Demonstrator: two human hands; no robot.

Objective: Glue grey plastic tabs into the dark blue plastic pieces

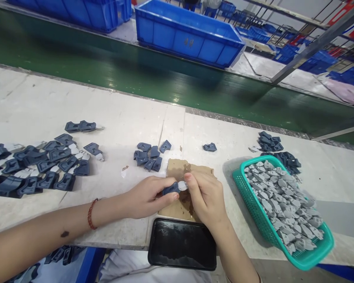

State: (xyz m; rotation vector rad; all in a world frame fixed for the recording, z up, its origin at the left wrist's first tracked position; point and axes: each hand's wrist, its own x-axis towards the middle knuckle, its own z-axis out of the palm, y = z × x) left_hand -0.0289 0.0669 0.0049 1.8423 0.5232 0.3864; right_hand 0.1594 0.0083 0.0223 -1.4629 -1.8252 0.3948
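My left hand pinches a dark blue plastic part over a brown cardboard scrap. My right hand is closed on a small pale grey piece at the end of that part. Both hands meet at the table's near edge, just above a black phone. A red bracelet circles my left wrist.
A teal basket of several grey pieces overhangs the edge at right. Dark blue parts lie in a big pile at left, a small cluster ahead and another behind the basket. Beyond run a green conveyor and blue crates.
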